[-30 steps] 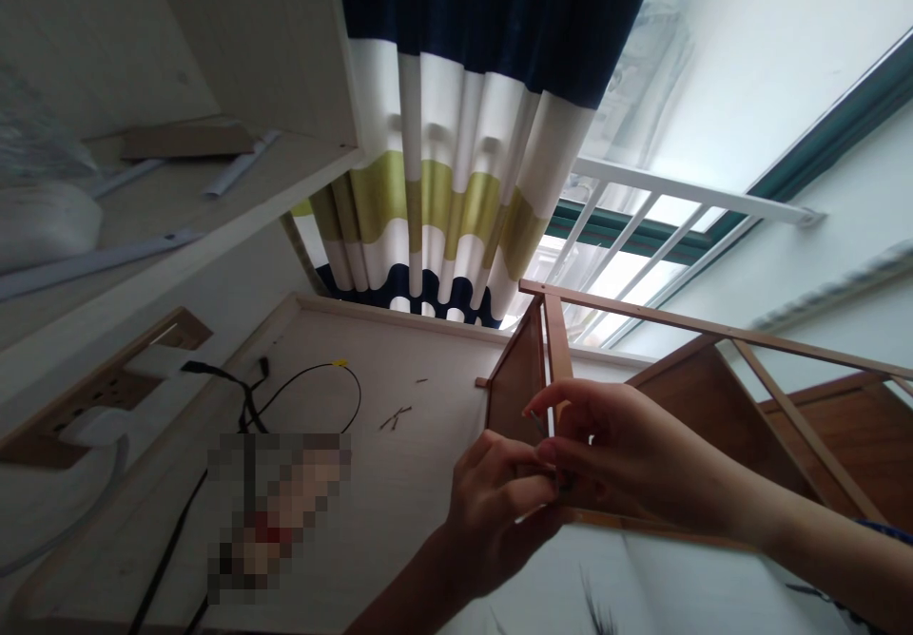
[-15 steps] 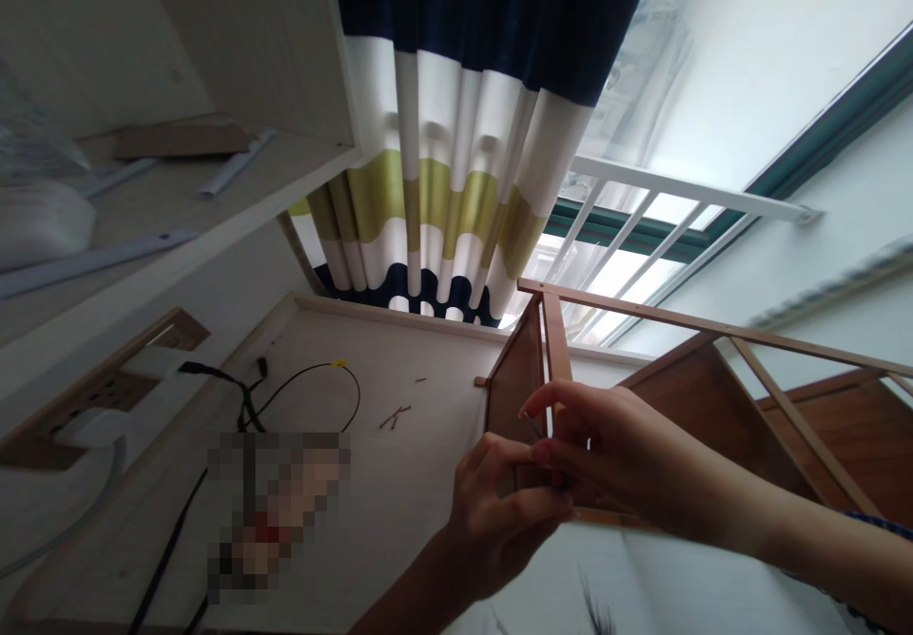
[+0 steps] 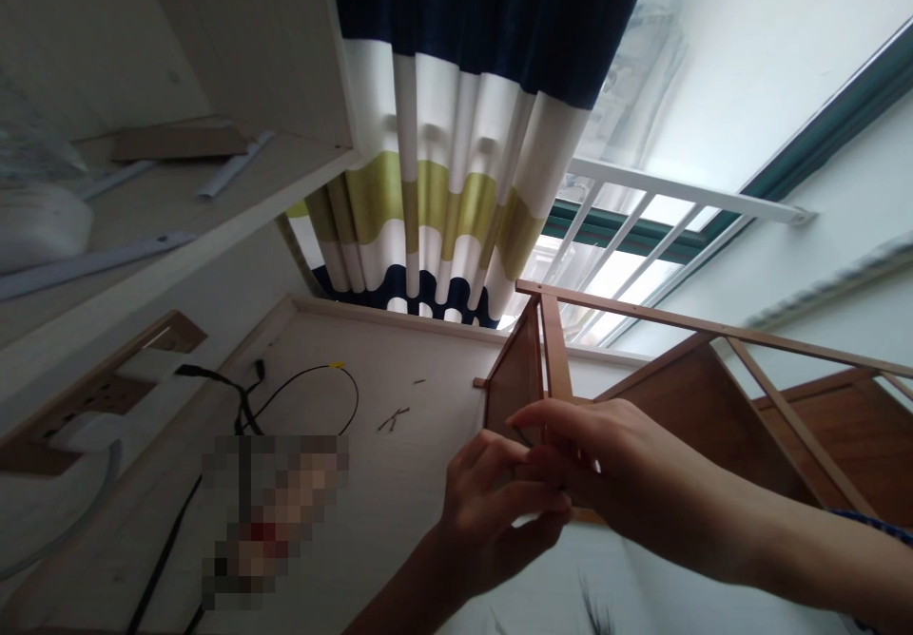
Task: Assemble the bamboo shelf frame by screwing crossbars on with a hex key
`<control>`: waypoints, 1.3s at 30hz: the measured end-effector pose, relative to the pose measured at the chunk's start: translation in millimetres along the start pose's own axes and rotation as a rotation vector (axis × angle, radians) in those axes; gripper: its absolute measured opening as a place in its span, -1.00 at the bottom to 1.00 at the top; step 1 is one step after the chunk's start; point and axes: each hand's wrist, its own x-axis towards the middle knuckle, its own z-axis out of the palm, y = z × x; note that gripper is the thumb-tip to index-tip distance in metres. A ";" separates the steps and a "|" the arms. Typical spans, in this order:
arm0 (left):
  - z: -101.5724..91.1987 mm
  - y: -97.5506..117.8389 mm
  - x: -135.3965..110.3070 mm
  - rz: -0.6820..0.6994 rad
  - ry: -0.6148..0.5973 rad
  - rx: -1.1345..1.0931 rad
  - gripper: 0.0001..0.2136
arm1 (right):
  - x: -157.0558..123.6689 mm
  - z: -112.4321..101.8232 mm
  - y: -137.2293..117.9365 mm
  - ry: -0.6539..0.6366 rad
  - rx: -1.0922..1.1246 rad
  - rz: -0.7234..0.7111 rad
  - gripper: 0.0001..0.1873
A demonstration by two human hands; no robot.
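Both of my hands meet in front of a brown wooden rack [image 3: 560, 345], their fingertips touching. My right hand [image 3: 606, 459] comes in from the right with its fingers closed in a pinch. Below and to its left, my left hand [image 3: 492, 502] has its fingers curled and pressed together at the same spot. A thin sliver of something [image 3: 523, 436] shows between the fingertips; it is too small and covered to name. To the left, several small screw-like pieces [image 3: 394, 418] lie on the pale surface [image 3: 399, 359], one of them apart.
A wooden-framed power strip [image 3: 106, 393] with white plugs and a black cable [image 3: 285, 380] is at left. Above it, a shelf [image 3: 235, 202] carries white tubes and cardboard. A striped curtain [image 3: 442, 122] and white window railing [image 3: 663, 182] stand behind. A pixelated patch hides something lower left.
My right hand has tilted and its forefinger has come down closer to my left fingertips, covering more of the thin sliver. My left hand has shifted slightly.
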 end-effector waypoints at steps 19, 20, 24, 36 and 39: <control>1.5 -4.7 -2.5 0.052 -0.002 -0.025 -0.93 | -3.1 -7.0 -4.5 -0.087 -0.436 -0.534 -0.69; 1.3 -4.8 -3.0 0.030 -0.007 -0.026 -0.91 | -3.9 -5.9 -4.3 -0.059 -0.459 -0.569 -0.68; -0.3 -4.3 -3.4 -0.020 -0.027 -0.050 -0.82 | -8.9 0.1 -2.5 0.079 -0.512 -0.689 -0.68; -0.7 -7.1 -8.7 0.004 -0.071 -0.109 -0.91 | -41.3 9.3 3.4 0.248 -0.646 -0.684 -0.78; -1.4 -6.0 -8.3 0.013 -0.085 -0.084 -0.90 | -48.0 10.6 0.3 0.289 -0.573 -0.611 -0.81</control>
